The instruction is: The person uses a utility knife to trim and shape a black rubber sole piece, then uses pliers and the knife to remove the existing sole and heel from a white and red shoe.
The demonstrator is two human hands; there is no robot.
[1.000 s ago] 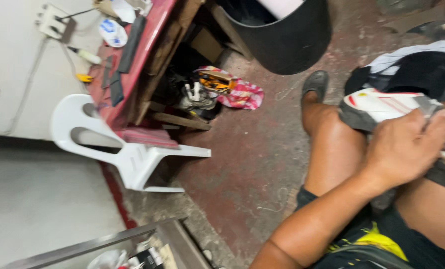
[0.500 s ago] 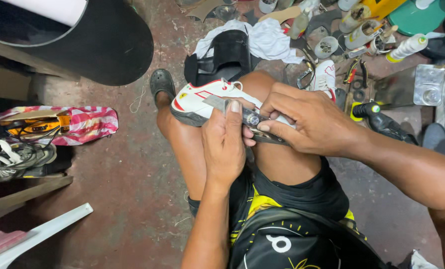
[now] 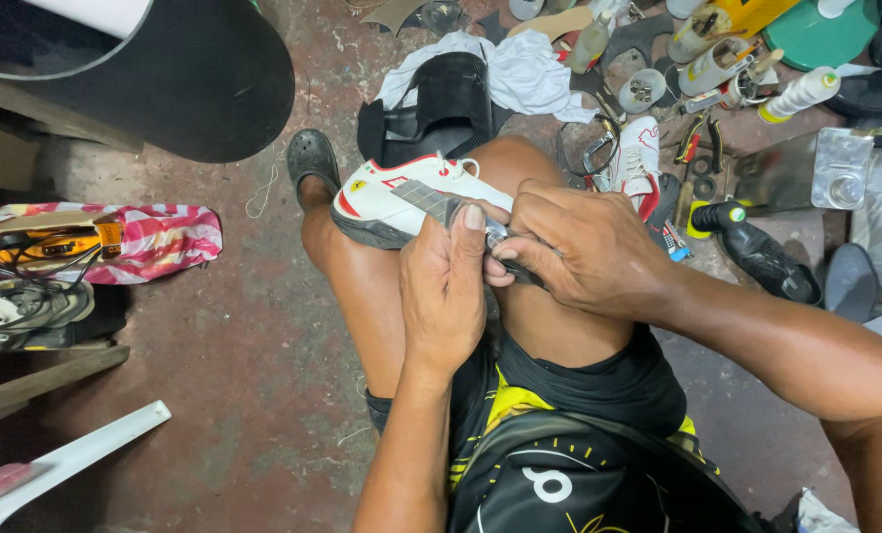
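together, two hands, left hand (image 3: 446, 286) and right hand (image 3: 584, 252), grip one white shoe (image 3: 402, 197).

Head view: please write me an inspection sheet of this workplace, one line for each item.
Surface: bare, stained concrete floor; the work rests on the person's lap.
Job's things: white sneaker with red trim lying across the thighs.
Clutter: bottles, cans and pliers at upper right; white cloth; black sandal; black shoe.
Grippers: left hand presses the sneaker; right hand pinches at the shoe's edge, what it holds is hidden.
Cables: thin dark wires on the pink striped bag.
Surroundings: black bin, white plastic chair edge.
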